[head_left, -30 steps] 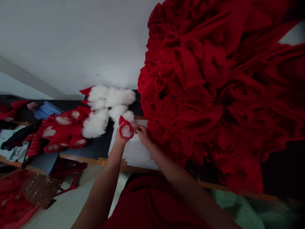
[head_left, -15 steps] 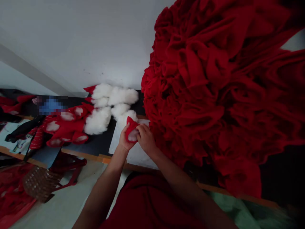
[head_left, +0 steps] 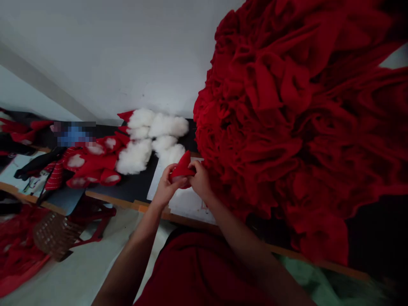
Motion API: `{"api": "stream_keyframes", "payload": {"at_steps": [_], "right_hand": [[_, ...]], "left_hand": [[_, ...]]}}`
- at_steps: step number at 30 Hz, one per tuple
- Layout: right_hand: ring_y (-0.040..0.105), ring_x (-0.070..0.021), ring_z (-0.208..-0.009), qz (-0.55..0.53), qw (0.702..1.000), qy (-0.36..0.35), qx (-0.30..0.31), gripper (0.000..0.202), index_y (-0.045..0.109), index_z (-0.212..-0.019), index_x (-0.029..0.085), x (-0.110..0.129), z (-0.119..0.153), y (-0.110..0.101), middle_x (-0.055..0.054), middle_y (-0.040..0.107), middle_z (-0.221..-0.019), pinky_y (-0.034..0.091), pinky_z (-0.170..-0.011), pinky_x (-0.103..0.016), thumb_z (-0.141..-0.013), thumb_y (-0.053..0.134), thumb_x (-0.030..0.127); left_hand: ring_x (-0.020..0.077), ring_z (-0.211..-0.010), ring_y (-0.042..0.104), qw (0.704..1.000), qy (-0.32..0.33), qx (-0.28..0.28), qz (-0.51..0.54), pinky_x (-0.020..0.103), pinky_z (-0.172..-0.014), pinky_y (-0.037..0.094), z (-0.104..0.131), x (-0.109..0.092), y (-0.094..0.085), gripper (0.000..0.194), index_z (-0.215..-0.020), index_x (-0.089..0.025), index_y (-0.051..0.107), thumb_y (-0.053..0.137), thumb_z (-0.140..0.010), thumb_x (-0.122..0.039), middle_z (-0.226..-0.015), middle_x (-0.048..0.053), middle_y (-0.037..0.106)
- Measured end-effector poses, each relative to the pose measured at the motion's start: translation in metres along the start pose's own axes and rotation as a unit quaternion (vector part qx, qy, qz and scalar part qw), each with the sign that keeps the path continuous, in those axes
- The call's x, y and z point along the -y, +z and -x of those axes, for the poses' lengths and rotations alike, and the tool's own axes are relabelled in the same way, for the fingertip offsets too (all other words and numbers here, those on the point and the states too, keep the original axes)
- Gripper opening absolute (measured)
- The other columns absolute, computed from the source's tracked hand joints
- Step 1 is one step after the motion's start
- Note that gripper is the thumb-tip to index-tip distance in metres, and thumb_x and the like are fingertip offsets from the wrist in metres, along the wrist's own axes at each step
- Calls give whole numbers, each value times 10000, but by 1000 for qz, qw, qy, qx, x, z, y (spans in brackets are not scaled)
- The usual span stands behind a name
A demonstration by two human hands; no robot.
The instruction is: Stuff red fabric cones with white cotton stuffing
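we can read no text, label, brand, number or sign here. on the white sheet (head_left: 189, 204) near the middle we see faint marks, too slight to make out; the dark patches on the pale sheet (head_left: 13, 169) at far left are unreadable to us too.

And at six o'clock a red top (head_left: 197, 276) is seen, plain and deep-toned, its front marked by dark creases; along its far edge, a rim of near-black cloth (head_left: 178, 232) is shown. At seven o'clock the left forearm (head_left: 135, 248) is bared, at five the right forearm (head_left: 239, 236), each tapered to a slim wrist.
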State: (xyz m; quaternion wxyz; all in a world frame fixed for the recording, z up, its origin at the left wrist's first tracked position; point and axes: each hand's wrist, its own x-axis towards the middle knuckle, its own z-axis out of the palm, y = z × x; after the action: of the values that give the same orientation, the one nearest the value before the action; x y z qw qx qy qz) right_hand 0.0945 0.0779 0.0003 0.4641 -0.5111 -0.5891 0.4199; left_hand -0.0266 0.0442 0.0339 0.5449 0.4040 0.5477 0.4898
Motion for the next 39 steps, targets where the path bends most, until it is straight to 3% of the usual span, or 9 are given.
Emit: {"api": "stream_keyframes", "payload": {"at_steps": [5, 11, 14, 17, 20, 22, 31, 36, 39], "right_hand": [[519, -152, -776, -50, 999, -14, 16, 240, 497, -823, 203, 3, 9, 0, 3, 539, -818, 426, -699, -272, -594, 518, 136], [480, -125, -647, -72, 996, 55, -22, 120, 471, -714, 192, 1, 16, 2, 33, 498, -676, 396, -608, -240, -607, 474, 140], [472, -126, -675, -45, 997, 29, -57, 130, 474, -719, 191, 4, 17, 4, 24, 497, -707, 390, -636, -244, -610, 458, 122], [460, -116, -651, -81, 995, 25, -55, 108, 471, -722, 193, 5, 19, 7, 32, 490, -701, 387, -609, -230, -629, 473, 138], [467, -108, -642, -122, 991, 27, -38, 127, 473, -738, 194, 6, 23, 11, 38, 492, -702, 396, -603, -222, -629, 488, 129], [493, -112, -666, -136, 990, 22, 5, 137, 480, -757, 191, 9, 27, 14, 28, 515, -729, 417, -616, -227, -636, 500, 130], [533, -154, -787, 0, 997, -71, 36, 199, 548, -836, 184, 27, 33, 12, -24, 554, -832, 454, -687, -280, -662, 495, 104], [519, -172, -787, 49, 991, -116, -51, 125, 539, -838, 183, 30, 41, 6, -45, 541, -822, 464, -711, -325, -746, 470, 133], [515, -192, -968, 60, 976, -210, 13, 224, 541, -975, 191, 30, 60, 6, -87, 558, -976, 455, -852, -374, -818, 398, 121]], "left_hand": [[140, -738, 526, 945, 151, -66, -283, 261, -684, 411, 2, 1, -10, 178, -843, -173, 546, 511, -674, -130, -795, 12, 567], [127, -635, 467, 911, 154, -157, -348, 245, -617, 365, 10, 10, -10, 194, -768, -186, 522, 472, -626, -64, -682, -21, 508], [107, -611, 459, 955, 109, -192, -198, 213, -578, 353, 13, 8, -9, 193, -747, -190, 538, 522, -607, -57, -695, -26, 511], [111, -667, 531, 989, 10, -115, 95, 206, -592, 396, 18, 1, -14, 276, -892, -208, 557, 625, -632, -143, -814, -6, 576], [199, -801, 596, 935, -133, 0, 328, 306, -679, 465, 23, -2, -19, 431, -1044, -175, 538, 626, -685, -397, -943, 78, 621], [221, -808, 613, 897, -180, 4, 404, 342, -711, 482, 23, -1, -19, 467, -1014, -124, 561, 545, -732, -497, -921, 114, 642], [137, -636, 636, 883, -160, -105, 428, 237, -620, 512, 17, 2, -3, 208, -887, -131, 597, 457, -844, -279, -749, 54, 678], [144, -673, 638, 876, -147, -131, 440, 252, -680, 510, 16, 6, -8, 179, -869, -127, 607, 521, -809, -272, -773, 54, 678], [147, -682, 634, 869, -126, -141, 458, 265, -696, 507, 11, 6, -15, 219, -851, -129, 604, 529, -801, -329, -757, 47, 670]]}}
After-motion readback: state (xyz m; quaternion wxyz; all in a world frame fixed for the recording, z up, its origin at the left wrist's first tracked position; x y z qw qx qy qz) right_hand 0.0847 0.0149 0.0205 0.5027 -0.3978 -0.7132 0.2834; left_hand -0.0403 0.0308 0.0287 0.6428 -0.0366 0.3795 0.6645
